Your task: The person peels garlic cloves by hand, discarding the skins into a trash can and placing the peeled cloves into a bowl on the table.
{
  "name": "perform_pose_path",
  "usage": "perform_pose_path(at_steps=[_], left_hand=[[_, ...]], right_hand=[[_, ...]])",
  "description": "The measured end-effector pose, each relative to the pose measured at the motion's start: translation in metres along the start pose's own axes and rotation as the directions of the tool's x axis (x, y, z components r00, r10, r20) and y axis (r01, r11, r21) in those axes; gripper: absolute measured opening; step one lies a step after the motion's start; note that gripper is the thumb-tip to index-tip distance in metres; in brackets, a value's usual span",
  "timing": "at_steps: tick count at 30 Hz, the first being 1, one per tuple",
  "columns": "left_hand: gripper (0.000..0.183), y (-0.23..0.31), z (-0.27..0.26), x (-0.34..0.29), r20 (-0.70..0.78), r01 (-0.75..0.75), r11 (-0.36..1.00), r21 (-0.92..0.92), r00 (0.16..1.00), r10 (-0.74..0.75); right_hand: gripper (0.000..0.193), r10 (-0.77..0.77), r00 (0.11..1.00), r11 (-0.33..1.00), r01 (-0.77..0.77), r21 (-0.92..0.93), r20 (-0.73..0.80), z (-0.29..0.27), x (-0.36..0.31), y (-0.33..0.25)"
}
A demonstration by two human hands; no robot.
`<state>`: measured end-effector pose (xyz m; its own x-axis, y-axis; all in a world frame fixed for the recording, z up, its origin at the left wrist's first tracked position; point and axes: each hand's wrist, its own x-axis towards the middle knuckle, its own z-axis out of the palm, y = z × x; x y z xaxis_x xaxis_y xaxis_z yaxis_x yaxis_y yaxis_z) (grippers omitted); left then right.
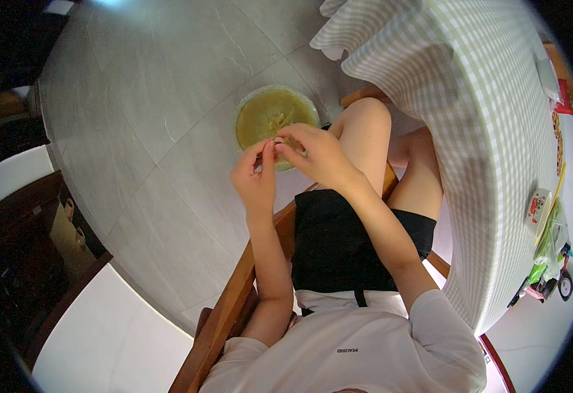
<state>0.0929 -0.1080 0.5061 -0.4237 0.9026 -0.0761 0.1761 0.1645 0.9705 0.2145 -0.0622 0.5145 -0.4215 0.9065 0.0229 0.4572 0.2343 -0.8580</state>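
Note:
My left hand (255,177) and my right hand (314,154) meet fingertip to fingertip, both pinched closed on something small. What sits between the fingers is mostly hidden and too small to name. Just beneath them on the floor stands a round yellow-green bin (254,112), partly covered by the hands. A small pile of pale scraps (278,122) lies inside it.
On my right, a table with a checked cloth (466,150) bears a small box (536,208), a green bag (552,239) and other items. I sit on a wooden chair (227,311). Grey floor tiles (142,124) spread left; dark furniture (18,255) lines the far left.

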Motion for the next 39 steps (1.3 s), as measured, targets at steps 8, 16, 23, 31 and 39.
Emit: perform_pose_path(at_steps=[8, 16, 23, 31, 39], left_hand=[[0.007, 0.001, 0.004, -0.001, -0.035, -0.224, 0.961, 0.165, 0.972, 0.232], [0.01, -0.003, 0.003, -0.003, -0.061, 0.064, 0.989, -0.13, 0.996, -0.072], [0.009, -0.008, 0.003, 0.01, -0.071, 0.106, 0.992, 0.067, 0.992, -0.101], [0.012, -0.081, 0.004, 0.022, 0.072, -0.13, 0.961, 0.243, 0.991, 0.116], [0.014, -0.008, -0.005, 0.011, 0.223, -0.015, 0.994, 0.108, 0.975, -0.01]], right_hand=[[0.019, 0.053, 0.994, 0.997, -0.058, 0.045, 0.099, -0.003, 0.0, -0.003], [0.016, 0.084, 0.991, 0.987, -0.098, 0.131, 0.105, -0.002, -0.001, -0.004], [0.013, 0.099, 0.991, 0.957, -0.119, 0.263, 0.087, 0.001, 0.002, 0.01], [0.014, 0.184, 0.948, 0.862, -0.282, 0.421, 0.259, 0.004, 0.003, 0.019], [0.021, 0.17, 0.973, 0.968, -0.195, 0.157, 0.159, -0.001, 0.001, 0.023]])
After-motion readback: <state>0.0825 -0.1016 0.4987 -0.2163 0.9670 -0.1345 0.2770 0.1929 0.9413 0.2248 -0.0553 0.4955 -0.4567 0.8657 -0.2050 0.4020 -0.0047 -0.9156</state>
